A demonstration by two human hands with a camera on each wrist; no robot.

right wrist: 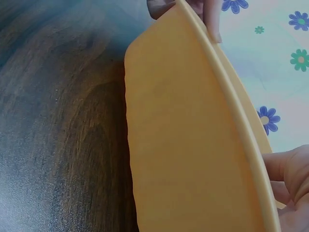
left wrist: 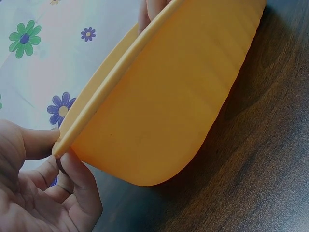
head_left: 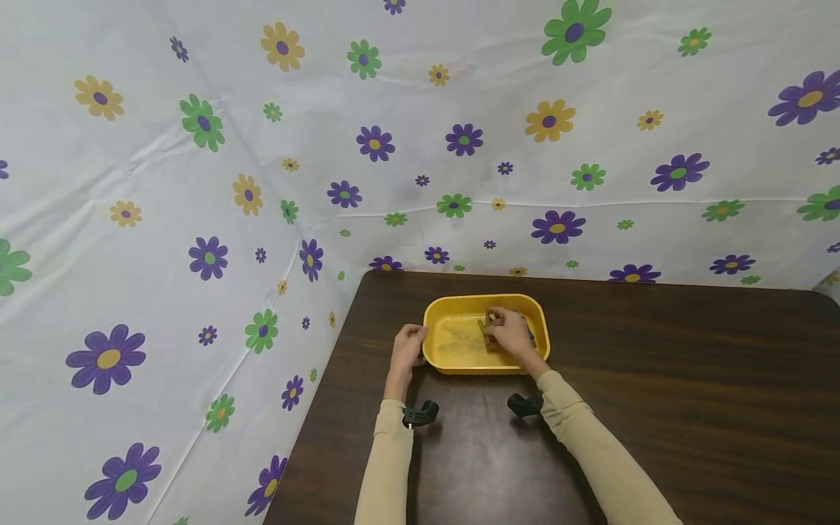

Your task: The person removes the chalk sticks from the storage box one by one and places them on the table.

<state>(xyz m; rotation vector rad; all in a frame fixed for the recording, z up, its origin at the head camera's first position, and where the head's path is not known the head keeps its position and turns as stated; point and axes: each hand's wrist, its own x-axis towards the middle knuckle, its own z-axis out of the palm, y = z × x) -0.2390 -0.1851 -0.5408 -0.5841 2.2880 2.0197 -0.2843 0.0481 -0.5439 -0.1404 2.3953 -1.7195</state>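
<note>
Tabletop (head_left: 656, 379), towards far left corner | my left hand (head_left: 407, 345) pinches tub (head_left: 461, 341)—keep it steady | right hand (head_left: 511, 335) inside—can't tell grip

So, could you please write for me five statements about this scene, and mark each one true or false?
1. The yellow tub is on the dark table. True.
2. The left hand pinches the tub's rim. True.
3. Both hands grip the rim. False: the right hand reaches inside the tub.
4. The wall covering has a flower pattern. True.
5. The tub lies upside down. False: its open side faces up.
</note>
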